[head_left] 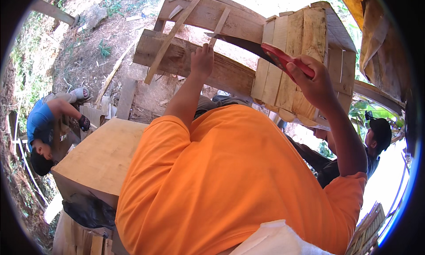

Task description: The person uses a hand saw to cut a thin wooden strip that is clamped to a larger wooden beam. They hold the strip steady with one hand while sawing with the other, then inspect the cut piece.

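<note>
My right hand (310, 78) is closed round the red handle of a hand saw (243, 43). Its dark blade points left, and the tip end crosses a thin wooden strip (222, 20). Just below that crossing, my left hand (202, 60) has its fingers closed on the strip's near end, above a thick plank (177, 56). Whether the teeth are in the wood cannot be made out. A longer wooden slat (175, 36) lies slanted across the thick plank and a wide board (239, 20) behind it, left of my left hand.
A slatted wooden crate (292, 56) stands right of the planks, close to the saw handle. A large plywood-topped box (104, 148) is at my left. One person in blue (42, 117) bends at far left; another in a dark cap (380, 133) is at right.
</note>
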{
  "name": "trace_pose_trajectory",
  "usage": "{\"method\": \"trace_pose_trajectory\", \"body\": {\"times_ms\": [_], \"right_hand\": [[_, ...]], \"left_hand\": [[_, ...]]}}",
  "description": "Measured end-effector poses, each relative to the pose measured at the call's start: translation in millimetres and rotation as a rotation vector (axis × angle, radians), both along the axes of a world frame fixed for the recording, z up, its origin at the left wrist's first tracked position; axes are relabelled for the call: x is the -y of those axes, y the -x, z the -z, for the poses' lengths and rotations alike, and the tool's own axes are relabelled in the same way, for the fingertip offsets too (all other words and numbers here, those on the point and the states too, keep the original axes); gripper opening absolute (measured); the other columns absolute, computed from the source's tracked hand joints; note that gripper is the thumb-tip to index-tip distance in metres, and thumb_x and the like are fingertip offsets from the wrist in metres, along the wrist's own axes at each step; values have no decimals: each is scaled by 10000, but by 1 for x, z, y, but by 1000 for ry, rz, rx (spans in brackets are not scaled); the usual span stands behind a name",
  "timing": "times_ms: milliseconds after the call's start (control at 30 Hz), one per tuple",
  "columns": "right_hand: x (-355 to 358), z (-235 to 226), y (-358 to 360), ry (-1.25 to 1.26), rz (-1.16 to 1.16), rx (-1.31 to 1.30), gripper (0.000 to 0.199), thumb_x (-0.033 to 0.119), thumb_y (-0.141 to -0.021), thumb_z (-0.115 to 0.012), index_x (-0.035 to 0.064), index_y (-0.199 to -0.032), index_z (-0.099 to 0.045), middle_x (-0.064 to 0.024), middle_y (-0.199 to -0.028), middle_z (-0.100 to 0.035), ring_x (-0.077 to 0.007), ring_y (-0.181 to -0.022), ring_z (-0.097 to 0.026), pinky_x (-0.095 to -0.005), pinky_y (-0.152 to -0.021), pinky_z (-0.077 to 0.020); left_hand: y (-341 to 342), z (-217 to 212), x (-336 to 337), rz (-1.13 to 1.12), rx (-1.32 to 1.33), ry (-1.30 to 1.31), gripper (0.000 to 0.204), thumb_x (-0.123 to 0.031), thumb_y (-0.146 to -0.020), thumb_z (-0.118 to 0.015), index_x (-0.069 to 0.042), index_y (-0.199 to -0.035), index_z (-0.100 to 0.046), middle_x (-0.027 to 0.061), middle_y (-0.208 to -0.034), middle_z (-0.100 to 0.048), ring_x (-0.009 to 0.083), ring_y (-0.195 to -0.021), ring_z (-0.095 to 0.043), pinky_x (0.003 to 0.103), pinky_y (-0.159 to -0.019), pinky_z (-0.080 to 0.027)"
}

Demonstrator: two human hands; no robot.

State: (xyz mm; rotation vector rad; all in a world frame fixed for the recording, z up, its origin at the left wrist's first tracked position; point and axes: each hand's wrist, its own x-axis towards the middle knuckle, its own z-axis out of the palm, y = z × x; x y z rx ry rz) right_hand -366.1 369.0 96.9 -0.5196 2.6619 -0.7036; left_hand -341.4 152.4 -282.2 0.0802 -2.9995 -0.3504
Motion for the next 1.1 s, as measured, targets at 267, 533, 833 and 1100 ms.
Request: {"method": "trace_pose_trajectory", "body": {"times_ms": [267, 533, 833, 1100], "right_hand": [[11, 17, 14, -20, -65, 18, 257, 274, -983, -706, 21, -941, -694, -51, -644, -562, -109, -609, -515, -314, -579, -419], [11, 9, 14, -45, -113, 17, 282, 282, -980, -711, 7, -928, -675, -75, -645, -559, -127, -607, -511, -323, -580, -420], [10, 6, 16, -71, -164, -5, 319, 282, -977, -707, 3, -853, -616, -115, -618, -510, -177, -566, -479, -361, -561, -394], [26, -4, 29, -133, -258, 20, 356, 254, -980, -689, 9, -769, -540, -148, -602, -460, -228, -545, -439, -393, -555, -373]], "left_hand": [[-2, 6, 2, -15, -30, -17, 403, -143, -879, -630, -80, -1277, -622, 38, -1164, -577, 239, -985, -608, 429, -755, -506], [-1, 3, 5, -8, 1, -80, 376, -101, -866, -626, -94, -1237, -565, 71, -1153, -566, 287, -1009, -632, 471, -799, -527], [-1, 3, 8, 3, -56, -77, 453, -124, -883, -606, -108, -1331, -544, 57, -1170, -579, 275, -1012, -619, 477, -817, -493], [0, 23, 18, 41, -263, 50, 325, -224, -889, -615, -162, -1207, -602, 3, -1068, -578, 233, -955, -576, 463, -833, -405]]}}
